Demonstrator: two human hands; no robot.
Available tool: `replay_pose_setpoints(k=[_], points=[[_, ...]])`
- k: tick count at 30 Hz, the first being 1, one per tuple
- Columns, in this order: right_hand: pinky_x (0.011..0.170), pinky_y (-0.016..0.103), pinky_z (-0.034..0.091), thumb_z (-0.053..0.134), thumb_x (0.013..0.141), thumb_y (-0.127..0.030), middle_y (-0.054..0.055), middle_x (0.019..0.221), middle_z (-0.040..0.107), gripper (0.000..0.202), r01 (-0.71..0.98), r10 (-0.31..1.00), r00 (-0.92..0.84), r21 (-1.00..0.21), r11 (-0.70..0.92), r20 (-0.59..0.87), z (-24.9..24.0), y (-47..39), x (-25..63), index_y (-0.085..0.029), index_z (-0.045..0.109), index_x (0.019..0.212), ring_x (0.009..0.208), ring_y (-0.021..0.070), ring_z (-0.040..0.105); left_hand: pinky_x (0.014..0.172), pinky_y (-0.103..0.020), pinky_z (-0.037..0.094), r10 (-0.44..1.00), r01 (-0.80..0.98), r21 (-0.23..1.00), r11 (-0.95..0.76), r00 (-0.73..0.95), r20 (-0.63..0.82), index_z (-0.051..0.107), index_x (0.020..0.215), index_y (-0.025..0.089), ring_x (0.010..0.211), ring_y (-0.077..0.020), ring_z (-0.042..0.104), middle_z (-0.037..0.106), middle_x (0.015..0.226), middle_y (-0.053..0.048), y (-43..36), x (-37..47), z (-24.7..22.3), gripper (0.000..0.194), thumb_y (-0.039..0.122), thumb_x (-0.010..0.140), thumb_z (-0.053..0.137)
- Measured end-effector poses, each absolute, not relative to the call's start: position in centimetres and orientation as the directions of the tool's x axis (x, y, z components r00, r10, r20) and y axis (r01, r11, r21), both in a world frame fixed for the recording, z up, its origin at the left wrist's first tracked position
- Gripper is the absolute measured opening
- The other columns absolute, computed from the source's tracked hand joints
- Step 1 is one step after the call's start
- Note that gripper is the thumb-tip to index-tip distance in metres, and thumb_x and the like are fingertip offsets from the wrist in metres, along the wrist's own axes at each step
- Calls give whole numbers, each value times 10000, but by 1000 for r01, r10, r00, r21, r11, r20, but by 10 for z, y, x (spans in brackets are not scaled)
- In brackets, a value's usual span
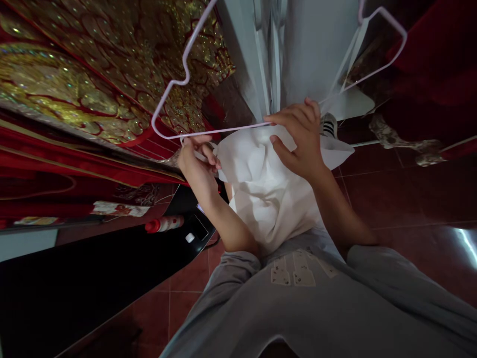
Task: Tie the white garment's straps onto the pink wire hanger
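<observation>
A pale lilac clothes hanger (228, 130) spans the upper middle, its lower bar in front of me. White thin cloth (266, 199) hangs in folds below that bar, over my lap. At the bar's left end my left hand (197, 156) has curled fingers, closed around what looks like a thin white strap by the bar; the grip is partly hidden. My right hand (300, 134) lies palm down over the bar's middle, fingers stretched across it and thumb apart, above the cloth. On the hanger's right shoulder loops a white strap (354, 49).
Red garments with gold sequins (74, 99) hang close on the left. Below them a black table (112, 268) carries a red-capped bottle (166, 223), a white earbud case (190, 237) and a dark phone (198, 226). Dark red cloth (428, 59) hangs at right. The floor (410, 194) is red tile.
</observation>
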State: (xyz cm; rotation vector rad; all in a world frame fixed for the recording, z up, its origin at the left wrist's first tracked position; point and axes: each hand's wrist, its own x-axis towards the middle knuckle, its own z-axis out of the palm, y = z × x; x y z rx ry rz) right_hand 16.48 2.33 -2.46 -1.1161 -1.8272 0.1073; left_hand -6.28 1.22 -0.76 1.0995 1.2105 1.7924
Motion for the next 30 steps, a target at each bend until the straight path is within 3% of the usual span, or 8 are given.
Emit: replay_pose_setpoints(k=[4, 7, 10, 15, 18, 21, 23, 30], points=[[1325, 653, 329, 466, 1020, -449, 47, 1135, 750, 335, 639, 714, -144, -486, 596, 685, -22, 22, 167, -390, 655, 1289, 1178, 291, 656, 423, -315, 305, 941, -161, 949, -271, -252, 226, 744, 761, 208, 449, -162, 502, 540, 562, -62, 9, -55, -2, 575, 644, 1032, 484], [1342, 640, 302, 472, 1017, -449, 35, 1173, 746, 343, 630, 738, -154, -510, 586, 657, -21, 21, 169, -405, 646, 1309, 1216, 284, 644, 520, -310, 466, 947, -221, 932, -289, -210, 244, 785, 892, 209, 750, -235, 712, 755, 880, -128, 9, -49, 4, 426, 579, 996, 602], [1345, 653, 287, 470, 1010, -471, 37, 1211, 737, 365, 627, 751, -163, -521, 579, 640, -18, 19, 169, -425, 638, 1330, 1252, 300, 632, 688, -340, 578, 941, -273, 906, -323, -192, 277, 767, 1076, 240, 1013, -279, 739, 783, 1154, -111, 7, -40, 13, 306, 517, 960, 710], [1300, 617, 382, 474, 1022, -504, 60, 1298, 707, 384, 620, 728, -139, -514, 592, 671, -8, 13, 171, -390, 620, 1358, 1281, 290, 631, 759, -324, 605, 942, -339, 882, -328, -189, 278, 616, 999, 242, 1130, -266, 733, 766, 1128, -92, 3, -30, 21, 313, 535, 979, 723], [1066, 540, 556, 512, 1005, -569, 105, 1202, 662, 348, 562, 561, 218, -573, 597, 799, -14, 20, 188, -335, 676, 1205, 1190, 304, 638, 624, -289, 564, 926, -358, 856, -372, -202, 318, 577, 920, 255, 1080, -267, 740, 749, 1021, -85, 4, -28, 20, 279, 486, 1006, 708], [888, 451, 555, 664, 917, -600, 68, 1051, 575, 343, 356, 348, 610, -638, 683, 712, -33, 37, 215, -287, 680, 1056, 945, 224, 611, 577, -261, 546, 911, -402, 820, -408, -234, 338, 575, 885, 241, 992, -243, 755, 729, 918, -80, 7, -25, 20, 249, 403, 1071, 605], [883, 409, 536, 706, 887, -550, 33, 989, 565, 313, 238, 411, 649, -685, 689, 640, -46, 48, 230, -285, 662, 1049, 890, 178, 598, 572, -247, 544, 907, -414, 811, -414, -260, 330, 564, 866, 234, 967, -231, 761, 717, 886, -75, 8, -22, 20, 278, 376, 1103, 533], [652, 334, 468, 805, 855, -536, 18, 829, 624, 326, 52, 754, 387, -829, 557, 531, -47, 53, 223, -252, 644, 849, 690, 147, 548, 609, -232, 565, 903, -349, 848, -398, -312, 295, 507, 849, 234, 928, -208, 762, 698, 852, -57, 10, -17, 19, 329, 413, 1124, 499]])
